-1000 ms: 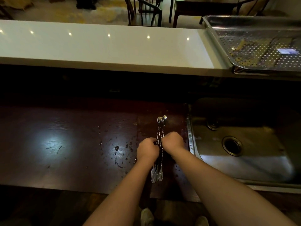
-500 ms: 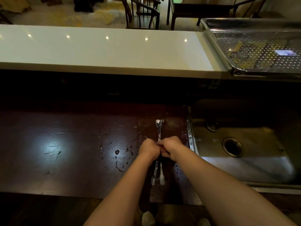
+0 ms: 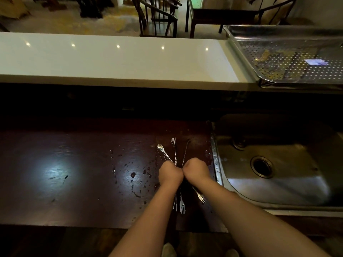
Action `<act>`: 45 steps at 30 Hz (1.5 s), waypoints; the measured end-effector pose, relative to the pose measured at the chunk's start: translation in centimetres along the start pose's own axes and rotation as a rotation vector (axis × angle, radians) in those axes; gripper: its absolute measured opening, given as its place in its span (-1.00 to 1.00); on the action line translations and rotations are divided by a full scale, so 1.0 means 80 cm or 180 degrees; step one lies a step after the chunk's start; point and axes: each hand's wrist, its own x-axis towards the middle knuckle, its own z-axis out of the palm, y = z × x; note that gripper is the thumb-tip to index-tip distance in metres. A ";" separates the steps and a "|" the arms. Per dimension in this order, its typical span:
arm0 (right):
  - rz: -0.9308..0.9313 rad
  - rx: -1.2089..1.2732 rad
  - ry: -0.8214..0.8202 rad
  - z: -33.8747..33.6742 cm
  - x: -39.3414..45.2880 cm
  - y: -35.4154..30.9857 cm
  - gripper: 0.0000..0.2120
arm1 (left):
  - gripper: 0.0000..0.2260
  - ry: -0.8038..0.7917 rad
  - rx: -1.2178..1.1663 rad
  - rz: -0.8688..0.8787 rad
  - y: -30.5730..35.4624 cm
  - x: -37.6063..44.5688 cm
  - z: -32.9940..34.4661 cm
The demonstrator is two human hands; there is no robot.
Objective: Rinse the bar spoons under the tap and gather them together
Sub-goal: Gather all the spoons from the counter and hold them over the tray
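Note:
Several long twisted-stem bar spoons [image 3: 175,153] lie fanned out on the dark wooden counter [image 3: 74,173], bowls pointing away from me and forked ends [image 3: 182,207] towards me. My left hand [image 3: 169,173] and my right hand [image 3: 195,170] press side by side on the middle of the stems, fingers curled over them. One spoon bowl [image 3: 160,146] splays to the left, another stem [image 3: 186,151] leans right. The stems' middles are hidden under my hands.
A steel sink [image 3: 274,164] with a round drain [image 3: 261,166] lies just right of the spoons. Water drops [image 3: 132,175] spot the counter to their left. A white bar top [image 3: 111,60] runs behind, with a perforated steel tray [image 3: 289,58] at the right.
The spoons were in a tight bundle between my hands; now they have spread into a fan, bowls and forked ends apart. My hands have come together over their middles.

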 end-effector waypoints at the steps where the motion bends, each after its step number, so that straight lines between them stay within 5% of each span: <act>1: -0.0097 -0.0271 0.0011 0.001 -0.002 0.001 -0.83 | -0.87 -0.0002 -0.0012 -0.0007 0.000 0.000 0.000; 5: -0.0234 -0.0859 -0.0035 0.004 -0.002 0.001 -0.84 | -0.88 -0.0063 -0.0135 -0.0068 -0.001 0.000 -0.002; 11: -0.0247 -0.0664 -0.0121 0.003 -0.007 0.008 -0.74 | -0.79 -0.0214 -0.0162 -0.0181 0.003 0.004 0.002; 22: -0.0476 0.0908 -0.0040 0.014 -0.009 0.025 -0.70 | -0.76 -0.0437 -0.1421 -0.0534 0.014 -0.007 0.001; 31: -0.0591 0.1627 0.0021 -0.024 -0.014 0.032 -0.84 | -0.82 -0.0562 -0.1875 0.0038 0.039 -0.024 -0.008; 37: -0.0795 0.1953 0.0046 -0.081 -0.035 0.029 -0.73 | -0.81 -0.0602 -0.1940 0.0625 0.078 -0.048 -0.013; 45: -0.1135 0.2257 0.0233 -0.182 -0.057 0.040 -0.91 | -0.80 -0.0753 -0.2427 0.1079 0.165 -0.097 -0.013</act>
